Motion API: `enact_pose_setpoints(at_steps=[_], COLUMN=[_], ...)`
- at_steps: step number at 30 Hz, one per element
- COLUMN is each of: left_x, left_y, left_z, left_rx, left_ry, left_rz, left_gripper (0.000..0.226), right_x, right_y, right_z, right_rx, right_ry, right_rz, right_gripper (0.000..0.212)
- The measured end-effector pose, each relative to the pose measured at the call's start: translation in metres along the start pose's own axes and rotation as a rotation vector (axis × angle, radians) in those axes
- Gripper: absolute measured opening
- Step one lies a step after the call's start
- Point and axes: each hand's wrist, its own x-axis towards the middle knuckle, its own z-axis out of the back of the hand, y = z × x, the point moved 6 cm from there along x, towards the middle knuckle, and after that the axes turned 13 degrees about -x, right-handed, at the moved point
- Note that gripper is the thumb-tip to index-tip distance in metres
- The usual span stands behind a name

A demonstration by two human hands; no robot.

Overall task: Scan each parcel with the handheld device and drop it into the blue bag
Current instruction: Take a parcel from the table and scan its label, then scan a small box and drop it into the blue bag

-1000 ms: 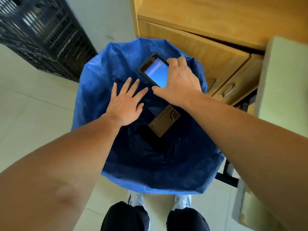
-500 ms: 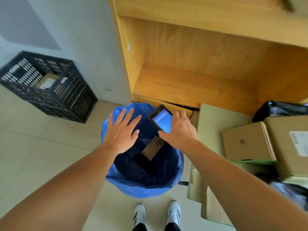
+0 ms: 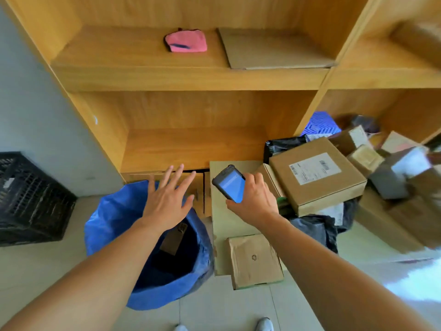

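Left hand (image 3: 167, 201) empty, fingers spread, lifted clear of the blue bag (image 3: 112, 218) since a second ago. Right hand (image 3: 255, 201) clamped on the scanner (image 3: 230, 187), carried off the bag toward the pile. One parcel (image 3: 173, 240) lying inside the bag: that drop looks done. Next likely the labelled box (image 3: 317, 175) or the flat box (image 3: 255, 260) just beside the bag.

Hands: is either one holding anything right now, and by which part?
The right hand grips the handheld device by its lower end, screen up. The left hand is open and empty.
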Motion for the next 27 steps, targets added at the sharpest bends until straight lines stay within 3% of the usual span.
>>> enact_pose_setpoints(at_steps=[15, 27], left_x=[0.061, 0.133], left_y=[-0.204, -0.237], left_z=[-0.092, -0.178], left_rx=[-0.047, -0.045], left_ry=[0.114, 0.304], left_rz=[-0.048, 0.016], left_gripper=[0.079, 0.095], right_x=[-0.011, -0.014], right_y=[-0.239, -0.294], right_z=[-0.007, -0.037], right_rx=[0.070, 0.062], right_ry=[0.030, 0.079], right_rz=[-0.131, -0.307], right_gripper=[0.076, 0.080])
